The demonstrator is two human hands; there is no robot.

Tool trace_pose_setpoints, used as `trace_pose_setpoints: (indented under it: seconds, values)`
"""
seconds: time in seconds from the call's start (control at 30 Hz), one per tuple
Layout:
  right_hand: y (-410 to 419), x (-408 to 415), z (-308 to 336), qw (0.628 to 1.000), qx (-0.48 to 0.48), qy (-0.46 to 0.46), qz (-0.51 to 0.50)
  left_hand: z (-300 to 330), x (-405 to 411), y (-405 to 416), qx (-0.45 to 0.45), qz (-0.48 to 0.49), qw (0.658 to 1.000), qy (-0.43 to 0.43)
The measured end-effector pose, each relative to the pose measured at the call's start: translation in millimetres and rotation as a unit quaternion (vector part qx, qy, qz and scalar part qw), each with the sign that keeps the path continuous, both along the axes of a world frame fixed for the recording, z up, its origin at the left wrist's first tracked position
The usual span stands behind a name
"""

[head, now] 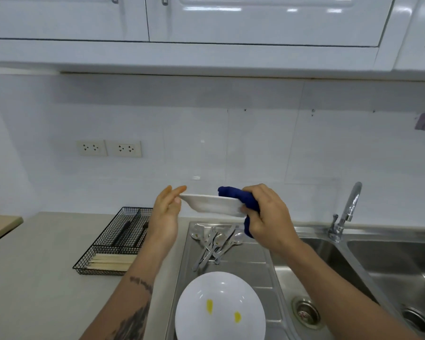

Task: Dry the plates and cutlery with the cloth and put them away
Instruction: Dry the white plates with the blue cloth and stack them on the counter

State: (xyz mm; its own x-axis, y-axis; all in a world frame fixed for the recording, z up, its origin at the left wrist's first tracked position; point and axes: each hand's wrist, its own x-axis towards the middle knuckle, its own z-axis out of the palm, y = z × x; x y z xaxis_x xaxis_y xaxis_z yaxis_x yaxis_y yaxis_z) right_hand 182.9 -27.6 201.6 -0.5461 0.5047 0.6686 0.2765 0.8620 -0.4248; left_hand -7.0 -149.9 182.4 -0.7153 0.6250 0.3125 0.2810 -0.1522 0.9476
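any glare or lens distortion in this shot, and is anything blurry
Head view: wide-angle bending curves the cabinets and the counter edge; bright glare streaks sit on the glossy cabinet doors and on the tap; the lower plate carries small highlights; the held plate, cloth and both hands look slightly soft.

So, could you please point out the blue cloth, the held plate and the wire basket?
blue cloth (249,201), head view, bunched middle.
held plate (212,204), head view, underside.
wire basket (103,244), head view, inner divider.
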Motion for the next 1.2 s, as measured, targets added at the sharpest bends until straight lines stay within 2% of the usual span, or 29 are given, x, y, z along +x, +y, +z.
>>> trace_pose_setpoints:
  seconds: [0.07, 0.17, 0.33, 0.43, 0.53, 0.63, 0.8, 0.9, 0.97, 1.03, 1.13, 1.2]
  values:
    - [6, 4, 3, 0.997, -0.067, 0.000, 0.037, -12, -4, -2, 0.004, -0.018, 0.997, 0.079]
    - [9, 8, 7, 0.975, -0.201, 0.031, 0.089, -11, -4, 1, 0.038, -0.026, 0.993, 0.111]
    - [8, 13, 9, 0.974, -0.206, 0.073, 0.056, -4, 8, 4, 0.081, -0.009, 0.987, 0.139]
    - [2, 14, 0, 0.980, -0.164, 0.111, 0.006, 4, 25, 9, 0.112, 0.000, 0.990, 0.089]
    - [-9, 7, -11, 0.987, -0.104, 0.121, -0.022, 13, 36, 15, 0.096, 0.013, 0.993, 0.062]
    - [-12, 3, -13, 0.990, -0.095, 0.088, -0.051, 16, 40, 21, 0.072, 0.029, 0.996, 0.044]
    - [-15, -7, -9, 0.999, -0.039, 0.019, -0.004, 13, 55, 30, 0.018, 0.010, 0.999, 0.049]
    - [-17, -17, -14, 0.999, -0.005, -0.033, -0.012, 16, 54, 29, 0.030, 0.028, 0.999, -0.025]
    - [-15, -15, -23, 0.999, -0.011, -0.041, -0.014, 19, 49, 24, 0.046, 0.048, 0.992, -0.106]
    - [-10, -9, -30, 0.997, -0.065, -0.023, -0.020, 21, 45, 19, 0.047, 0.050, 0.985, -0.159]
    - [-4, -13, -30, 0.990, -0.134, -0.020, -0.045, 19, 44, 16, 0.024, 0.023, 0.983, -0.182]
    - [-9, -20, -25, 0.992, -0.105, -0.039, -0.056, 19, 44, 17, 0.016, 0.012, 0.981, -0.194]
